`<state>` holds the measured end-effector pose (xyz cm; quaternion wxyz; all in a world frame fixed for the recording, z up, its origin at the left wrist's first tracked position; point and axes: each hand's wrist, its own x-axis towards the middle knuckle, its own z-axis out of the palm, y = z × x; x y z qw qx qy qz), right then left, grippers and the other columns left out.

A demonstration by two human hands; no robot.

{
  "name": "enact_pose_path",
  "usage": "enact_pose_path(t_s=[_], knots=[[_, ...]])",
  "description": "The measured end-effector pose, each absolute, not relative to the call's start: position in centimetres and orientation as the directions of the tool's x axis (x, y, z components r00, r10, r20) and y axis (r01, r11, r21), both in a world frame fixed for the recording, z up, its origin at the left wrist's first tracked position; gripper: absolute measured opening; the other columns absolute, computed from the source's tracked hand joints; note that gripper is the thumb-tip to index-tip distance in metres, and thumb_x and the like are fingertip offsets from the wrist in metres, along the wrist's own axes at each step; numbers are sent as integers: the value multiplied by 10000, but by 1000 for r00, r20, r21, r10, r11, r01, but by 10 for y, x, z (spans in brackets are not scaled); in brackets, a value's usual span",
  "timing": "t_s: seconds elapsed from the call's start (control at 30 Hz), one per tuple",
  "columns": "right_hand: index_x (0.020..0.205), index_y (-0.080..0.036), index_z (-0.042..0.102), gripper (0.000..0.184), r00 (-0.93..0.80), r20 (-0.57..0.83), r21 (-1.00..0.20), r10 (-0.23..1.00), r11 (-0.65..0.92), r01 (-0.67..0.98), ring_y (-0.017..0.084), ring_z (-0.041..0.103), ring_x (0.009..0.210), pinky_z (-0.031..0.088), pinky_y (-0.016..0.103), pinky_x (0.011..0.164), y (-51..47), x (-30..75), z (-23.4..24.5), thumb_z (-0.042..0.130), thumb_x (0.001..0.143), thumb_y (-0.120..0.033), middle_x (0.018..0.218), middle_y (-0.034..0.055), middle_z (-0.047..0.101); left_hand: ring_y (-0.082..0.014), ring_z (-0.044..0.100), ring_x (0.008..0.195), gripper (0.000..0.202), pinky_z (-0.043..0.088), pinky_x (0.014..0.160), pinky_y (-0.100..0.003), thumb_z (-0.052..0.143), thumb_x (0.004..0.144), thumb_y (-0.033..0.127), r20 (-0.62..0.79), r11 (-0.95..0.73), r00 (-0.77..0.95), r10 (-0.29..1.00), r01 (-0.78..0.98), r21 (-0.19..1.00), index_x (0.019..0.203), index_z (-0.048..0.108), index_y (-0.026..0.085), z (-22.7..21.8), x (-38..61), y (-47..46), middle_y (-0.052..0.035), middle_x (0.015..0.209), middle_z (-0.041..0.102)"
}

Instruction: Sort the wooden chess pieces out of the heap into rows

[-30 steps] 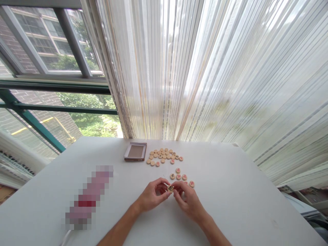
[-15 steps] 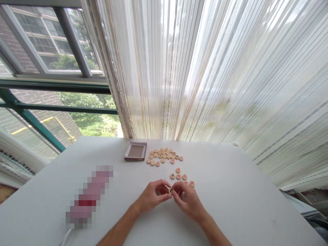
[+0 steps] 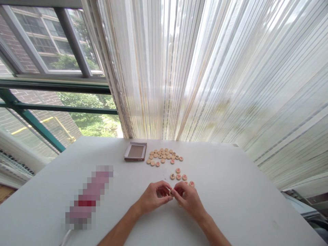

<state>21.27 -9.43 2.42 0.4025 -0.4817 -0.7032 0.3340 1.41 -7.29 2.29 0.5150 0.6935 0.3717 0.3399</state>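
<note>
Your round piece [image 3: 171, 193] is pinched between your left hand [image 3: 151, 197] and right hand [image 3: 189, 198], fingertips nearly meeting. Disc, so no long axis across its face; a dark mark partly shows toward you, exact tilt hidden by fingers. Reads as in-hand turning; next move calls for one secure pinch before the other releases. Lettered pieces [image 3: 178, 177] lie just beyond on the table [image 3: 230, 171].
</note>
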Motion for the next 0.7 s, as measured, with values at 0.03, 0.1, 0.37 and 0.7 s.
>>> enact_pose_path(t_s=[0.03,0.1,0.37,0.7], knots=[[817,-202,622,184,-210,247,-856,946,314,411,141,602,622,463,237,581,-94,212,25,578,923,-346,702,9,666,-169,663,750,243,537,709,-281,733,805,277,94,-203,489,867,174,964,1009,684,154,23,14,-73,-59,851,733],[824,-202,620,184,-211,250,-852,945,318,416,140,601,619,464,238,585,-95,212,28,564,931,-340,701,8,659,-164,654,744,248,537,705,-278,724,812,285,102,-215,485,869,183,959,1019,679,156,22,14,-73,-59,858,730],[883,-209,602,86,-254,280,-845,926,363,392,141,603,647,478,232,585,-98,212,34,565,916,-279,750,7,648,-148,629,706,260,521,670,-259,719,821,327,112,-214,465,878,172,962,1014,672,159,19,16,-72,-59,856,726],[1027,-224,587,124,-96,376,-833,922,381,401,159,625,710,560,270,668,-91,223,37,531,948,-302,909,49,654,-160,644,722,236,533,685,-267,651,870,343,110,-214,426,898,205,955,1032,661,172,14,15,-70,-54,840,716]])
